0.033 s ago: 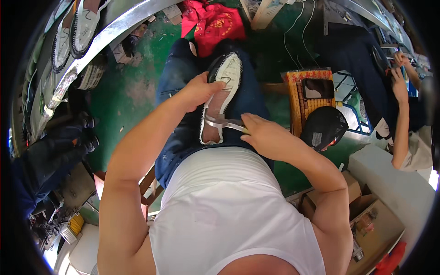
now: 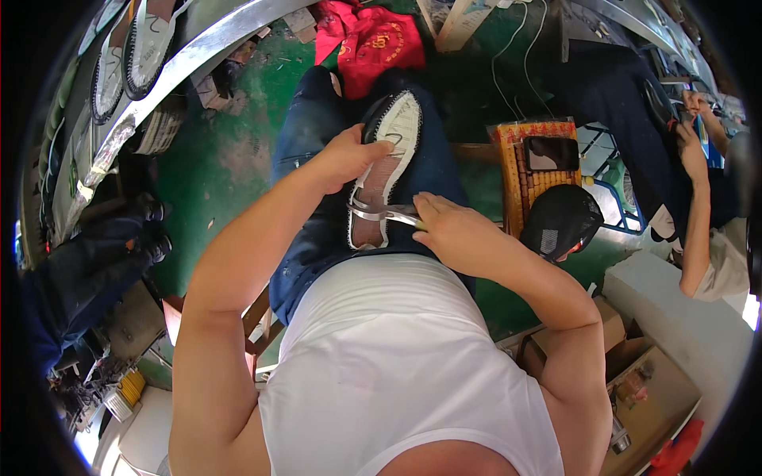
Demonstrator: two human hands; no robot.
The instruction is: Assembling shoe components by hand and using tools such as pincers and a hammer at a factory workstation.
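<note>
A dark shoe lies sole side up across my lap, its toe pointing away from me. Its underside shows a pale front part, a brown rear part and white stitching round the edge. My left hand clasps the shoe's left side near the middle, thumb pressed on the underside. In my right hand is a metal hammer with a curved head, held by the handle. The head is over the brown heel half and smeared by motion; whether it touches cannot be told.
At left, more shoes rest on a metal-edged bench. A red cloth lies ahead on the green floor. On my right are a beaded seat with a phone and black cap, a carton and another person's arms.
The hammer head has shifted slightly over the heel half and now looks doubled by blur. My right hand has moved a little with it; the left hand and shoe hold nearly still.
</note>
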